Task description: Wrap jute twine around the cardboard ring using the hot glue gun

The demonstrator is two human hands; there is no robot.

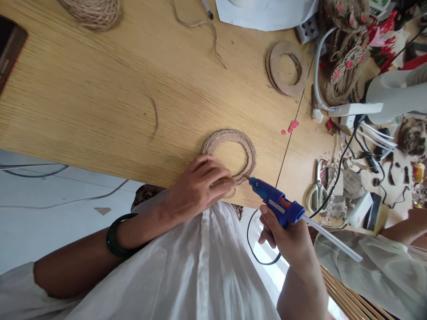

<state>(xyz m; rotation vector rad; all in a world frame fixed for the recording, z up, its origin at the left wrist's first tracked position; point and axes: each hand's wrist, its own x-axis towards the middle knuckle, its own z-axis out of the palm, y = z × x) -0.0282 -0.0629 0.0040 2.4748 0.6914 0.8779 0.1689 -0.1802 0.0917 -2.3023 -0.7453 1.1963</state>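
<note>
A cardboard ring (pixel 251 153) with twine around its outer edge lies flat near the table's front edge. My left hand (pixel 200 184) is closed on the ring's lower left side, its fingers bent over the rim. My right hand (pixel 283 235) grips a blue glue gun (pixel 276 200) with a clear glue stick (pixel 333 238) coming out of its back. The gun's nozzle is at the ring's lower right edge; whether it touches cannot be made out. A strand of twine (pixel 155 115) runs over the table to the ring.
Behind lie more cardboard rings (pixel 275 73), red paper dots (pixel 291 128) and a twine ball (pixel 96 13). At right are scissors (pixel 316 191), cords, scraps and a white appliance (pixel 393 95). A phone (pixel 11 51) is at far left. Another person's arm (pixel 408 226) shows at right.
</note>
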